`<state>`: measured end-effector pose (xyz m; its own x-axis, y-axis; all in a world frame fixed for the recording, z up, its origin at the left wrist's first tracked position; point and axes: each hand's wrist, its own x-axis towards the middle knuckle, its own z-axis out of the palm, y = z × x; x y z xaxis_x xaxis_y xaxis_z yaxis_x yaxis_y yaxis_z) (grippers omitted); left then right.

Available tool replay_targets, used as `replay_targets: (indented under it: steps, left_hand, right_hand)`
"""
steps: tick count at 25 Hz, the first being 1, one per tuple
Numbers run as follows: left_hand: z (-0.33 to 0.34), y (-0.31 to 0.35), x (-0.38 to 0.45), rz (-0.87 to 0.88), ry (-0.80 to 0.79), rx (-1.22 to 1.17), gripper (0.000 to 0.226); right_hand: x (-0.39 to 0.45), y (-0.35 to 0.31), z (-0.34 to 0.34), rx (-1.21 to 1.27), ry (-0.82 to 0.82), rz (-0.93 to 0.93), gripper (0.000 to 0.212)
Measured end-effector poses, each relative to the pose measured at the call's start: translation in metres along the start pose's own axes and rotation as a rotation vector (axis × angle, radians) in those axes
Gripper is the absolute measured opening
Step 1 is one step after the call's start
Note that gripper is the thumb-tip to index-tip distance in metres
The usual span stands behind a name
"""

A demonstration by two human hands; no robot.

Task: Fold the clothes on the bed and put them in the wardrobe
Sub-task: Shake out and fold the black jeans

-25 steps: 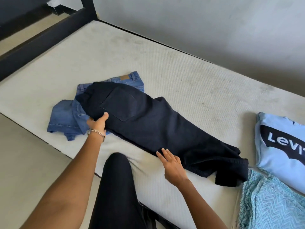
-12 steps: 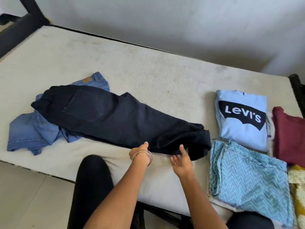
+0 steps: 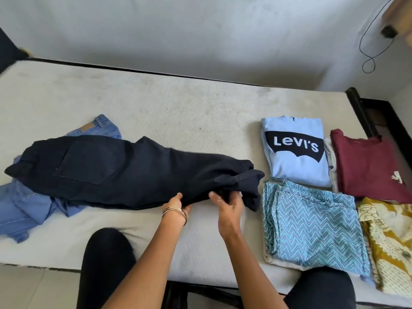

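Dark navy trousers (image 3: 124, 170) lie lengthwise across the bare mattress (image 3: 178, 108), back pocket up, waist at the left. My left hand (image 3: 177, 202), with bangles on the wrist, pinches the trousers' near edge. My right hand (image 3: 229, 201) grips the leg ends at the right, which are bunched and lifted slightly. Blue jeans (image 3: 24, 204) lie crumpled under the waist end at the left.
Folded clothes sit at the right: a light blue Levi's top (image 3: 296, 152), a maroon shirt (image 3: 367, 166), a blue zigzag garment (image 3: 312, 224) and a yellow patterned one (image 3: 390, 239). A grey wall runs behind the bed. My knees in black press against the near bed edge.
My left hand left the waist and moved right along the near edge. Both hands now grip the leg ends, which have lifted. The view has swung right, showing the folded piles.
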<state>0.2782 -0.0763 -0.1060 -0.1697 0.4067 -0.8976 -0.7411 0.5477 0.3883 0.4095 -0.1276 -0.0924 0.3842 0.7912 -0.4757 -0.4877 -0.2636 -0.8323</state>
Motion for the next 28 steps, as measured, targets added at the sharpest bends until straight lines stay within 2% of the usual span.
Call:
replay_targets:
  steps: [2, 3, 4, 5, 7, 9, 11, 13, 14, 16, 18, 19, 20, 21, 22, 23, 24, 25, 26, 28]
  left_hand:
    - [-0.008, -0.001, -0.001, -0.007, 0.005, 0.020, 0.041]
    - [-0.011, -0.002, -0.004, -0.012, -0.004, 0.035, 0.042]
    - [-0.012, -0.003, -0.007, -0.014, -0.005, 0.055, 0.043]
    - [-0.009, -0.003, -0.010, -0.005, -0.005, 0.081, 0.042]
    - [-0.002, -0.005, -0.014, 0.026, -0.001, 0.105, 0.040]
    - [0.006, -0.007, -0.021, 0.017, -0.010, 0.114, 0.039]
    - [0.013, -0.010, -0.024, 0.013, -0.027, 0.161, 0.033]
    - [0.017, -0.013, -0.019, 0.011, 0.000, 0.238, 0.024]
    - [0.016, -0.015, -0.016, 0.022, 0.029, 0.304, 0.019]
    - [0.009, -0.017, -0.005, 0.036, 0.070, 0.461, 0.023]
    - [-0.003, -0.024, 0.017, 0.069, 0.093, 0.801, 0.064]
    - [-0.006, -0.027, 0.017, 0.119, 0.189, 1.007, 0.088]
    - [-0.004, -0.029, 0.011, 0.207, 0.319, 1.143, 0.102]
    - [0.002, -0.030, -0.002, 0.343, 0.394, 1.273, 0.105]
    - [0.010, -0.029, -0.016, 0.532, 0.340, 1.403, 0.096]
    - [0.022, -0.028, -0.024, 0.694, 0.147, 1.527, 0.084]
    - [0.033, -0.029, -0.031, 0.783, -0.089, 1.576, 0.074]
    - [0.043, -0.030, -0.032, 0.782, -0.289, 1.620, 0.070]
    - [0.057, -0.032, -0.035, 0.762, -0.421, 1.652, 0.071]
    - [0.082, -0.041, -0.039, 0.690, -0.537, 1.712, 0.077]
  right_hand:
    - [0.007, -0.002, -0.013, 0.438, 0.024, 0.282, 0.107]
    - [0.011, -0.005, -0.017, 0.589, 0.048, 0.332, 0.111]
    - [0.016, -0.010, -0.017, 0.586, 0.094, 0.297, 0.100]
    - [0.021, -0.017, -0.014, 0.538, 0.160, 0.214, 0.086]
    - [0.023, -0.038, 0.001, 0.366, 0.187, -0.037, 0.077]
    - [0.021, -0.051, 0.009, 0.061, 0.101, -0.303, 0.070]
    - [0.020, -0.059, 0.004, -0.312, 0.086, -0.517, 0.058]
    - [0.018, -0.059, -0.010, -0.620, 0.095, -0.721, 0.063]
    - [0.017, -0.056, -0.017, -0.677, 0.091, -0.753, 0.072]
    - [0.009, -0.044, -0.031, -0.589, 0.170, -0.614, 0.087]
    - [0.003, -0.031, -0.049, -0.338, 0.309, -0.368, 0.091]
    - [0.001, -0.026, -0.058, -0.205, 0.369, -0.246, 0.087]
    - [0.003, -0.023, -0.067, -0.115, 0.423, -0.153, 0.081]
    - [0.005, -0.023, -0.073, -0.078, 0.461, -0.107, 0.075]
    - [0.010, -0.025, -0.080, -0.087, 0.487, -0.101, 0.070]
    - [0.014, -0.030, -0.085, -0.095, 0.503, -0.105, 0.064]
    - [0.018, -0.036, -0.087, -0.099, 0.532, -0.109, 0.059]
    - [0.021, -0.042, -0.088, -0.103, 0.582, -0.110, 0.053]
    - [0.024, -0.048, -0.089, -0.113, 0.632, -0.114, 0.047]
    - [0.027, -0.057, -0.092, -0.182, 0.656, -0.201, 0.043]
